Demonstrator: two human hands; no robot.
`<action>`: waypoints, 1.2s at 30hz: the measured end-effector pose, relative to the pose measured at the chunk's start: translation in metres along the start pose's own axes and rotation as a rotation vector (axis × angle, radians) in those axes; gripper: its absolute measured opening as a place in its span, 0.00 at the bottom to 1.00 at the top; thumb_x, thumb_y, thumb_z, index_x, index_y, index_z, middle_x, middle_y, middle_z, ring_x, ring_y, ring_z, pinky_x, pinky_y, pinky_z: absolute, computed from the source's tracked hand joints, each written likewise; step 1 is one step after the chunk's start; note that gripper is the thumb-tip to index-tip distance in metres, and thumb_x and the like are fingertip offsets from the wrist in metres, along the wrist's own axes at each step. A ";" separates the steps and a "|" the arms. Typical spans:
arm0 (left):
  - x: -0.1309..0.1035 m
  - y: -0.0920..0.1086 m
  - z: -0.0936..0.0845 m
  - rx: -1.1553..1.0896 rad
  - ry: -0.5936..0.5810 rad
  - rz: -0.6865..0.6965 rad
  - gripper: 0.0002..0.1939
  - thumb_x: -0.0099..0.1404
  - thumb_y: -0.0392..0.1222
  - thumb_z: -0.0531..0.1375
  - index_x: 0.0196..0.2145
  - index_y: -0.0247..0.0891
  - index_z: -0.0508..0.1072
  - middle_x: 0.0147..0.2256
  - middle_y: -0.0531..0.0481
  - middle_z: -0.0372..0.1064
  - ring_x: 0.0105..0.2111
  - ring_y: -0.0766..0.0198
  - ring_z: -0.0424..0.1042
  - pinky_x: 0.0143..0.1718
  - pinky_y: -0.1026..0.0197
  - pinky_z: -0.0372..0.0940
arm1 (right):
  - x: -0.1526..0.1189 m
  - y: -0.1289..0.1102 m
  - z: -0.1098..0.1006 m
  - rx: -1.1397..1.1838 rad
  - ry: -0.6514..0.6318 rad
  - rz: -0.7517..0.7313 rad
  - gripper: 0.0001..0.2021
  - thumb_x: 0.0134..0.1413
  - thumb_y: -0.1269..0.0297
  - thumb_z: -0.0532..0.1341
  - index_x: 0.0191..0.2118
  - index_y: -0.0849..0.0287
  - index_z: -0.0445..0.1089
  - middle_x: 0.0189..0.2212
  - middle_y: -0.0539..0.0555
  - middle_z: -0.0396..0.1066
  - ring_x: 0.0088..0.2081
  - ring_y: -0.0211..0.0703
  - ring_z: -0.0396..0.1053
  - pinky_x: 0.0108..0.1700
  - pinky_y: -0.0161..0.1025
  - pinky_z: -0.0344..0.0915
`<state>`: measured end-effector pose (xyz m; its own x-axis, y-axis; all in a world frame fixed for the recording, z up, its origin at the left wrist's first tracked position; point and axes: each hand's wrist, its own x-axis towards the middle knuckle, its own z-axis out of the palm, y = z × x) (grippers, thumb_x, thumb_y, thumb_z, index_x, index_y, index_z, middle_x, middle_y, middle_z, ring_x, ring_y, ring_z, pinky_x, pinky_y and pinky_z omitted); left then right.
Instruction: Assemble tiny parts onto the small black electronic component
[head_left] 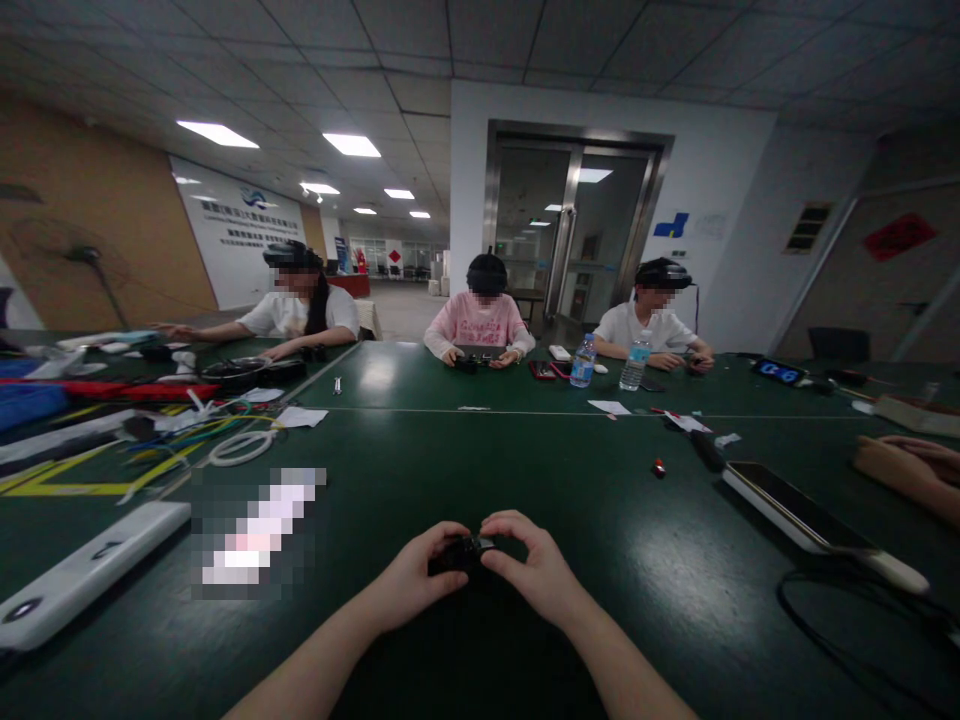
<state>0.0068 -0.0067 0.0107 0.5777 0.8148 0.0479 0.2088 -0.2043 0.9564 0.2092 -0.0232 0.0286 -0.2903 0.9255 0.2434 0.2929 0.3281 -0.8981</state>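
Above the near edge of the green table, a small dark object (pixel 456 552) with a shiny, pale end sits between my two hands. My left hand (pixel 420 573) is closed around its left side, thumb below and fingers above. On the right, my right hand (pixel 534 565) curls its thumb and index finger about the shiny end. Its other fingers are partly hidden. The object's exact kind is too dark and small to make out.
A long white power bank-like device (pixel 97 570) and a blurred-out bright screen (pixel 262 530) lie left. At right are a phone-like slab (pixel 795 510), black cable (pixel 787 610) and another person's hand (pixel 907 470). Water bottles (pixel 582 362) stand farther back; several people sit around the table.
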 end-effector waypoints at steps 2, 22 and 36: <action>0.000 -0.001 0.001 0.003 0.008 0.005 0.21 0.55 0.34 0.60 0.47 0.40 0.62 0.44 0.49 0.67 0.46 0.57 0.67 0.49 0.54 0.60 | 0.001 0.002 0.005 -0.024 -0.005 -0.011 0.09 0.46 0.66 0.63 0.37 0.53 0.71 0.44 0.52 0.66 0.49 0.46 0.63 0.53 0.45 0.57; -0.001 -0.004 0.000 0.076 0.005 -0.046 0.18 0.59 0.37 0.58 0.48 0.41 0.60 0.40 0.51 0.66 0.40 0.62 0.68 0.43 0.59 0.62 | 0.000 0.005 -0.007 -0.067 -0.215 0.074 0.13 0.52 0.65 0.57 0.45 0.50 0.71 0.49 0.52 0.66 0.50 0.45 0.64 0.53 0.47 0.59; 0.003 -0.013 0.002 0.542 0.183 0.040 0.21 0.55 0.41 0.61 0.48 0.43 0.68 0.44 0.46 0.66 0.45 0.53 0.62 0.48 0.52 0.58 | 0.000 0.020 -0.002 -0.228 -0.091 0.103 0.20 0.42 0.68 0.64 0.45 0.45 0.69 0.42 0.52 0.69 0.45 0.48 0.65 0.50 0.49 0.59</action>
<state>0.0080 -0.0027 -0.0019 0.4571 0.8717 0.1764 0.5924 -0.4463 0.6707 0.2166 -0.0160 0.0118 -0.3258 0.9388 0.1116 0.5198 0.2765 -0.8083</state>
